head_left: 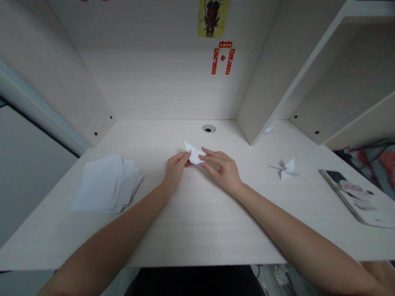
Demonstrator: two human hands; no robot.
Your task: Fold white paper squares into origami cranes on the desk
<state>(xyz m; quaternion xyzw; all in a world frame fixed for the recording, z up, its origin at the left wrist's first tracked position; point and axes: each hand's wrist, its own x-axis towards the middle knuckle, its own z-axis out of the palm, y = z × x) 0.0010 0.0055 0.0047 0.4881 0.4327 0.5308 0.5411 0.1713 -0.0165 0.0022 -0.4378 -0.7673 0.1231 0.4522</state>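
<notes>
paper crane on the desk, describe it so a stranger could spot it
On the pale wooden desk, look right of the person's right hand, before the phone. The paper crane stands alone there, white, with raised pointed wings, unlike the flat stack of paper sheets on the left.

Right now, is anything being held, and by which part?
A folded white paper: the left hand pinches its left edge, while the right hand presses its right edge onto the desk with flat fingers.
</notes>
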